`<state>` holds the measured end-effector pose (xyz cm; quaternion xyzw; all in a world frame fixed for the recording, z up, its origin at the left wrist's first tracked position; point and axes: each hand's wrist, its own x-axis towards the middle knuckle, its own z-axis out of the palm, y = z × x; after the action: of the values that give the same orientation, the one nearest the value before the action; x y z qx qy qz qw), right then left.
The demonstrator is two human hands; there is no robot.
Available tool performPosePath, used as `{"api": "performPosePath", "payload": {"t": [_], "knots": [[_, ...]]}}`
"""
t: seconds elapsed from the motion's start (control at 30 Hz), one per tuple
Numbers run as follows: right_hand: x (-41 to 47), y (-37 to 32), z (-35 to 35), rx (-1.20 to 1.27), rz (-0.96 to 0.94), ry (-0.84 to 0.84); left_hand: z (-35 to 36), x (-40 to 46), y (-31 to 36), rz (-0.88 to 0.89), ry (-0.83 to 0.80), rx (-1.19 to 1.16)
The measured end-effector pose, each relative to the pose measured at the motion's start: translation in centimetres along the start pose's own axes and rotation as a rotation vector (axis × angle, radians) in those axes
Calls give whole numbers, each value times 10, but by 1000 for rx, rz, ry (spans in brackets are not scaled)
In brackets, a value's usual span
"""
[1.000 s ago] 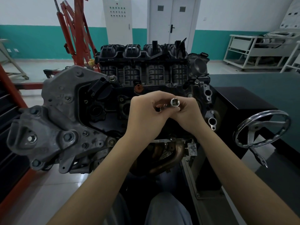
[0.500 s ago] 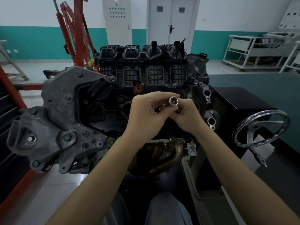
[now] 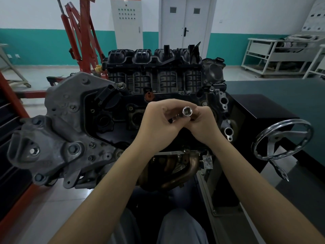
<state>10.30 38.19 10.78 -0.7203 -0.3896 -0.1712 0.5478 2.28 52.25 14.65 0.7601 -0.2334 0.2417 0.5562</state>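
Chrome socket (image 3: 187, 111) held in both hands in front of the engine (image 3: 73, 124)

The socket's open end faces the camera. The right hand (image 3: 202, 125) has its fingers curled round the socket, and the left hand (image 3: 158, 124) pinches the thin shaft (image 3: 176, 118) beside it. The hands touch. A chrome handwheel (image 3: 281, 138) stands well to the right.

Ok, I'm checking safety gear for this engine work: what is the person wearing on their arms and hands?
Nothing shows on either. The left hand and right hand are bare: no gloves, rings or watch in view. The left forearm and right forearm are uncovered as far as the picture reaches, with no sleeve visible.
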Motion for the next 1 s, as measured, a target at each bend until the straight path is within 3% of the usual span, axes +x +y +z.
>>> {"api": "performPosePath", "payload": {"t": [0.17, 0.4, 0.6, 0.83, 1.0], "knots": [[1, 4, -2, -45, -20, -14, 4, -2, -2, -24, 160, 193], [1, 0, 0, 2, -2, 13, 2, -1, -2, 15, 6, 13], [1, 3, -1, -48, -25, -15, 6, -3, -7, 39, 146, 235], [1, 5, -1, -30, 13, 33, 1, -3, -8, 7, 14, 27], [0, 2, -1, -22, 0, 7, 5, -3, -7, -25, 154, 132]]}}
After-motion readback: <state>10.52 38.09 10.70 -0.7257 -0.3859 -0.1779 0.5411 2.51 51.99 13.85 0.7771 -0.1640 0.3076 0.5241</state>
